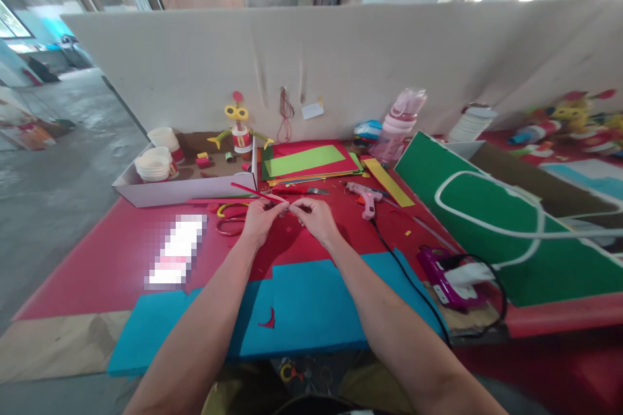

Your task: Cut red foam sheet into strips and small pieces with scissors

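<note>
A thin red strip (253, 191), perhaps paper, slants up to the left from between my fingertips. My left hand (260, 219) pinches it near its right end. Close against it, my right hand (315, 219) has thumb and finger pressed together at the strip's tip; the exact contact is too small to make out. Just left of my left hand lie scissors with yellow and red handles (228, 225). Beyond my hands rests a cutter knife (316, 191). To the right, a pink glue gun (366, 198) lies on the red table covering (117, 233).
A white box (195, 191) holds paper cups (153, 165) and a small cup figure (241, 136). Coloured sheets (306, 162) are stacked behind. At right stand a purple power strip (445, 285) with cords and a green board (487, 227). Blue sheets (311, 305) line the front edge.
</note>
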